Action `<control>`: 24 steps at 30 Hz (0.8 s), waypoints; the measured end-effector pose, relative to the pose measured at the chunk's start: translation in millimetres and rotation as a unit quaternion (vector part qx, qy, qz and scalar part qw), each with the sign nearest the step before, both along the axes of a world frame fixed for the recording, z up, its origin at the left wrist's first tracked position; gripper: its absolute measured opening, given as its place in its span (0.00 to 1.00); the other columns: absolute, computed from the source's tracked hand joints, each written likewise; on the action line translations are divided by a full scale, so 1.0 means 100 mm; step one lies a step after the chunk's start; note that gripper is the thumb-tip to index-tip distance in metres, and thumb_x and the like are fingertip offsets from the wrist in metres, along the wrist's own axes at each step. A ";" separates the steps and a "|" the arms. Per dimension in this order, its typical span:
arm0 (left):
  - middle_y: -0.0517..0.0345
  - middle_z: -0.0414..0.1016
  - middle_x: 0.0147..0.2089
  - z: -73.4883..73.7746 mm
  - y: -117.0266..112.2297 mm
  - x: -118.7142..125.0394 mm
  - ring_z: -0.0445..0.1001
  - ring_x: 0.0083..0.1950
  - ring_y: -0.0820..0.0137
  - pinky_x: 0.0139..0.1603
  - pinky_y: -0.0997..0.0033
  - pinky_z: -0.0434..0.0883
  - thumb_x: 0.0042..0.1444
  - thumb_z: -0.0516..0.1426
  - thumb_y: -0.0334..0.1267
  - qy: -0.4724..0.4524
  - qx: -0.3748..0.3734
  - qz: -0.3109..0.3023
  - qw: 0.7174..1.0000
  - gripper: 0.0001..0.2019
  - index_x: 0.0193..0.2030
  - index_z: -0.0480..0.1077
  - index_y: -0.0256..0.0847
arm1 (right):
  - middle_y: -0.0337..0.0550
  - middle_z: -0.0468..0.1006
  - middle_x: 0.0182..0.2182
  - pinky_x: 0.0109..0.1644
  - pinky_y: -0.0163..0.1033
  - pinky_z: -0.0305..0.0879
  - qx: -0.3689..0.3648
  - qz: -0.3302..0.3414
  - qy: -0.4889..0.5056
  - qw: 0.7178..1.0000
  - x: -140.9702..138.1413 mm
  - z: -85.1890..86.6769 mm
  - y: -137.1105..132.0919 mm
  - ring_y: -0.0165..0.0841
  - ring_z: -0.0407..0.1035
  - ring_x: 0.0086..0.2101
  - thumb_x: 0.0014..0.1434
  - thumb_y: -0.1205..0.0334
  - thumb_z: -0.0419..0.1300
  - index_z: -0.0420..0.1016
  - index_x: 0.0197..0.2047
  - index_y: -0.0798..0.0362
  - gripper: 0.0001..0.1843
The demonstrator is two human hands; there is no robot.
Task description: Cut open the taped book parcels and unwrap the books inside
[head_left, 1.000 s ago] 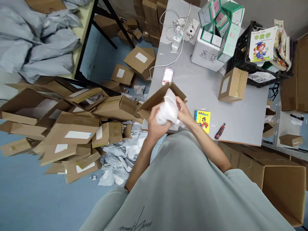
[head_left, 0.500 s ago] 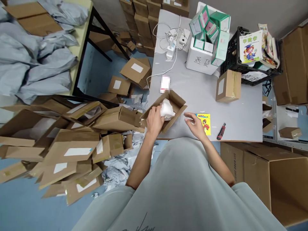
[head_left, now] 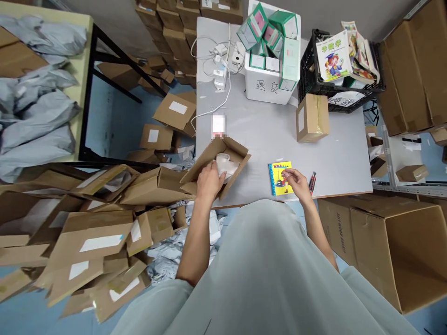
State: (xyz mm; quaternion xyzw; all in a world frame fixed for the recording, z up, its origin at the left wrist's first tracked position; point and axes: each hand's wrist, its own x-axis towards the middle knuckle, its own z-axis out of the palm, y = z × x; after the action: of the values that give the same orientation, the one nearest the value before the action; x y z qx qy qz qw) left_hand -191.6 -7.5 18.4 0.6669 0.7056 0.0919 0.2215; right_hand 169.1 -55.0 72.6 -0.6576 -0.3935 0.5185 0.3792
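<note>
My left hand (head_left: 208, 182) reaches into an open cardboard box (head_left: 240, 164), its fingers curled on a bundle of white packing wrap (head_left: 227, 168). The wrap lies inside the box, and whatever it may contain is hidden. Over the right part of a yellow picture book (head_left: 278, 185) is my right hand (head_left: 299, 186), with its fingers loosely bent and nothing visible in them. Whether the fingertips touch the cover I cannot tell. Just right of that hand lies a red and black utility knife (head_left: 313, 182), partly hidden by it.
A taped carton (head_left: 312, 118) stands on the grey table (head_left: 261, 125). Behind are a white bin (head_left: 267, 88) of green boxes, a black crate (head_left: 309, 74) of books, and white chargers (head_left: 220, 77). Opened cartons (head_left: 94, 225) pile up at left; a large open carton (head_left: 366, 242) stands at right.
My right hand has moved right from beside the book to over it. My left hand stays at the wrap, which now sits lower in the box. The whole view has shifted.
</note>
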 end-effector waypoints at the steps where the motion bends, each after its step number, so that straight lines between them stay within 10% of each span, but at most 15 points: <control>1: 0.26 0.75 0.70 0.08 -0.05 0.02 0.76 0.69 0.39 0.71 0.41 0.72 0.68 0.58 0.44 -0.028 0.044 0.014 0.999 0.28 0.71 0.72 0.32 | 0.54 0.87 0.55 0.70 0.56 0.73 -0.002 0.000 -0.001 1.000 0.10 -0.05 0.01 0.49 0.81 0.59 0.60 0.41 0.72 0.82 0.52 0.49 0.26; 7: 0.47 0.82 0.65 0.42 -0.27 0.75 0.82 0.62 0.57 0.67 0.57 0.76 0.73 0.57 0.46 -0.245 0.136 0.036 0.959 0.21 0.68 0.76 0.45 | 0.54 0.87 0.54 0.65 0.50 0.76 -0.077 0.031 -0.038 0.996 0.57 -0.57 0.16 0.46 0.80 0.56 0.60 0.43 0.69 0.81 0.55 0.52 0.27; 13: 0.40 0.83 0.64 -0.39 -0.34 1.90 0.84 0.58 0.57 0.65 0.60 0.75 0.64 0.62 0.36 -0.316 -0.220 0.079 0.919 0.19 0.61 0.77 0.37 | 0.66 0.78 0.66 0.61 0.46 0.77 -0.204 0.062 -0.131 0.968 0.82 -1.16 0.33 0.46 0.80 0.58 0.64 0.52 0.68 0.75 0.62 0.59 0.28; 18: 0.35 0.82 0.64 -1.01 -0.42 2.33 0.82 0.62 0.51 0.68 0.55 0.72 0.55 0.70 0.35 -0.288 -0.269 0.156 0.906 0.22 0.56 0.75 0.37 | 0.61 0.82 0.63 0.64 0.44 0.74 -0.207 0.116 -0.114 0.965 1.03 -1.43 0.35 0.47 0.79 0.59 0.62 0.54 0.73 0.78 0.55 0.57 0.24; 24: 0.43 0.86 0.52 -1.21 -0.39 2.48 0.82 0.56 0.56 0.57 0.60 0.77 0.55 0.71 0.43 -0.321 -0.271 0.232 0.877 0.22 0.53 0.74 0.38 | 0.59 0.87 0.53 0.55 0.44 0.78 -0.208 0.157 -0.061 0.963 1.13 -1.54 0.29 0.45 0.83 0.49 0.62 0.52 0.74 0.79 0.49 0.58 0.20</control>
State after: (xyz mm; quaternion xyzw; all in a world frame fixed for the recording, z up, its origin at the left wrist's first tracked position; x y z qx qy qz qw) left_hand 56.1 -46.7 -102.7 0.3314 0.7276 0.1549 0.5804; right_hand 281.9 -26.5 -81.4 -0.6821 -0.3977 0.6011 0.1231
